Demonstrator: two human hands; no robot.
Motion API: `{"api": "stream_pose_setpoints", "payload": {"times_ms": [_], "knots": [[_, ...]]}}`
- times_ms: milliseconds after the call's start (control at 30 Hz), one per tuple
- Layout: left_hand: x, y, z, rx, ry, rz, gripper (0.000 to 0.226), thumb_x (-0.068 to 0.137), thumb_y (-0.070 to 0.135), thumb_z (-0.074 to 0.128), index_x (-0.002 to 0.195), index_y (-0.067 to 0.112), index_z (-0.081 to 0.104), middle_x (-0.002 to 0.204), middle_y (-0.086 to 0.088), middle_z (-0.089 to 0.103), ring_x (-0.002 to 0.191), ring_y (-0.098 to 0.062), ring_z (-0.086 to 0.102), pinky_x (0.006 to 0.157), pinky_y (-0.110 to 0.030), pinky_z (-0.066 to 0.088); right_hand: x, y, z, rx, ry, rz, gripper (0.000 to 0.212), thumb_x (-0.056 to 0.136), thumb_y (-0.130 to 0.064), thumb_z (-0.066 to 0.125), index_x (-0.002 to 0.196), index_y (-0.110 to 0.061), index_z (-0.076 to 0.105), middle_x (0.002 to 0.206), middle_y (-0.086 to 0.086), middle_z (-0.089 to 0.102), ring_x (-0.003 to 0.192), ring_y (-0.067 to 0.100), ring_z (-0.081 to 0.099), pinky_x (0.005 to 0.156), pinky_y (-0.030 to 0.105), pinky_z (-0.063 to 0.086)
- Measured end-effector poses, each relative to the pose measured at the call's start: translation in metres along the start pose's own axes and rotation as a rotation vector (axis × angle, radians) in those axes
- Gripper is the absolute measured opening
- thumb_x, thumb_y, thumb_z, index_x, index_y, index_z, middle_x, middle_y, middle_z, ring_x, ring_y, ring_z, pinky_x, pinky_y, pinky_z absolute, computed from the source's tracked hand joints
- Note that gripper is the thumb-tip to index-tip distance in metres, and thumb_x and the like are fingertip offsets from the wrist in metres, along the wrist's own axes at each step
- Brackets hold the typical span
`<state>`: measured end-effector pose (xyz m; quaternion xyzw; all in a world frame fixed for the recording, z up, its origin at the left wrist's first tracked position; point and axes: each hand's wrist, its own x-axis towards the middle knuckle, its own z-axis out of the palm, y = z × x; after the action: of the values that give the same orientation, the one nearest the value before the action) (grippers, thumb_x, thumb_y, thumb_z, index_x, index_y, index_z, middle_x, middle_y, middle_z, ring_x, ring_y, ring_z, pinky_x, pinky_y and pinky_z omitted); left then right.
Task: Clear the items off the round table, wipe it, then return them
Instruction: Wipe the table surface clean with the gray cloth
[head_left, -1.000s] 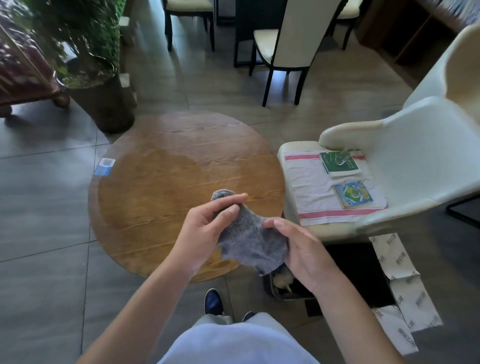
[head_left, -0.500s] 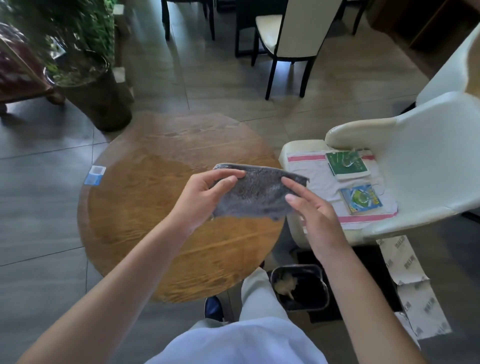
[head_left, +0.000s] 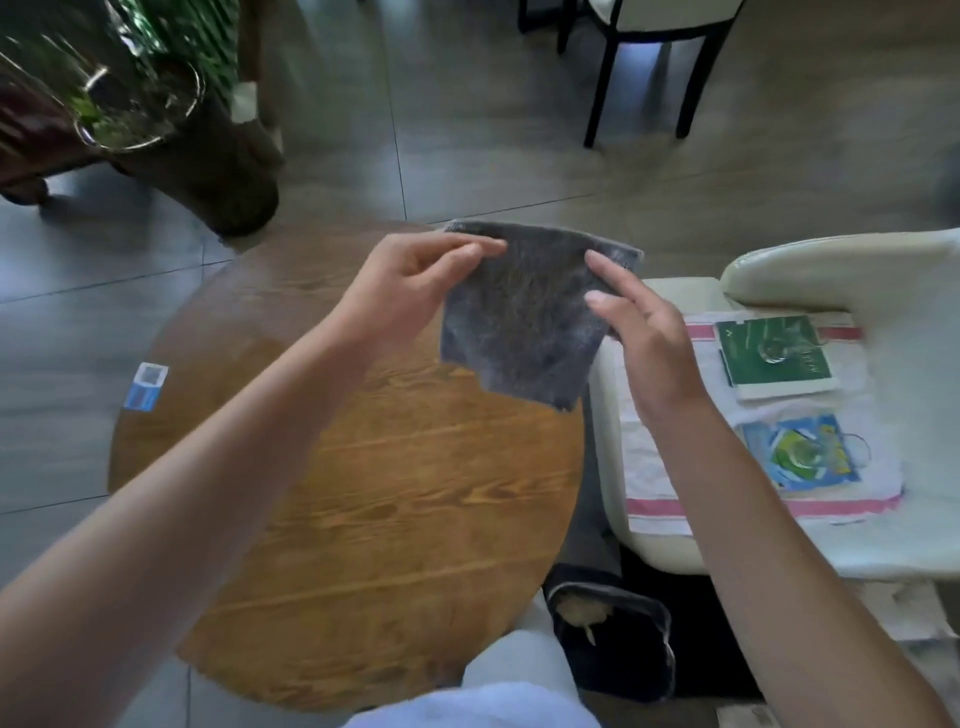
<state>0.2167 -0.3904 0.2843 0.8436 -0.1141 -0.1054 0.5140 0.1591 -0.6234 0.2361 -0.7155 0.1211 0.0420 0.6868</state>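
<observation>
Left grip (head_left: 410, 280) pinches cloth (head_left: 524, 317) top edge; right grip (head_left: 639, 332) pinches its right side. Cloth spread, held above counter (head_left: 363, 493) far-right edge. Judged step: readying cloth between clearing and wiping; next move calls for laying it flat, pressing. Items – green book (head_left: 774, 358), blue packet (head_left: 800, 457) – on towel (head_left: 665, 483) on chair (head_left: 883, 280) seat. Wood counter bare but label (head_left: 146, 387) at left edge. Tiled floor, plant pot (head_left: 208, 156), bin (head_left: 613, 639).

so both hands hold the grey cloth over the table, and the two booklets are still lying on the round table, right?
Not quite. In the head view both hands, left and right, hold the grey cloth, but the two booklets, green and blue, lie on the white chair's seat, not the round table.
</observation>
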Motion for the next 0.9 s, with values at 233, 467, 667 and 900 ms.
{"api": "stream_pose_setpoints", "payload": {"times_ms": [233,467,667,900], "knots": [[0.062,-0.106,0.047,0.006,-0.009,-0.110,0.022,0.098,0.011,0.066,0.111,0.023,0.078,0.090,0.015,0.075,0.074,0.012,0.060,0.074,-0.009,0.043,0.071,0.088,-0.006,-0.197,-0.061,-0.010,0.046,0.094,-0.029,0.062,0.140,-0.030,0.065,0.140,-0.014,0.063,0.130,-0.006,0.055,0.113,0.023,0.044],[-0.005,-0.148,0.078,-0.069,0.073,-0.230,0.025,0.096,0.007,0.063,0.100,0.026,0.079,0.091,0.008,0.077,0.078,0.004,0.065,0.074,-0.012,0.046,0.002,0.147,0.002,-0.284,-0.053,0.005,0.051,0.096,-0.025,0.063,0.147,-0.028,0.053,0.149,-0.010,0.054,0.139,-0.003,0.047,0.111,0.011,0.036],[-0.118,-0.180,0.102,-0.206,-0.038,-0.448,0.025,0.095,0.003,0.065,0.100,0.023,0.080,0.097,0.005,0.079,0.090,0.000,0.069,0.079,-0.014,0.050,-0.096,0.200,0.006,-0.233,-0.019,0.160,0.044,0.094,-0.019,0.063,0.136,-0.028,0.062,0.135,-0.008,0.064,0.130,0.014,0.060,0.106,0.036,0.050],[-0.118,-0.224,0.122,-0.196,-0.141,-0.658,0.028,0.098,0.006,0.065,0.100,0.029,0.082,0.103,0.009,0.080,0.103,-0.004,0.069,0.090,-0.025,0.052,-0.076,0.235,0.008,-0.349,-0.150,0.290,0.052,0.093,-0.030,0.064,0.144,-0.024,0.058,0.139,-0.009,0.059,0.134,0.007,0.053,0.110,0.036,0.047]]}}
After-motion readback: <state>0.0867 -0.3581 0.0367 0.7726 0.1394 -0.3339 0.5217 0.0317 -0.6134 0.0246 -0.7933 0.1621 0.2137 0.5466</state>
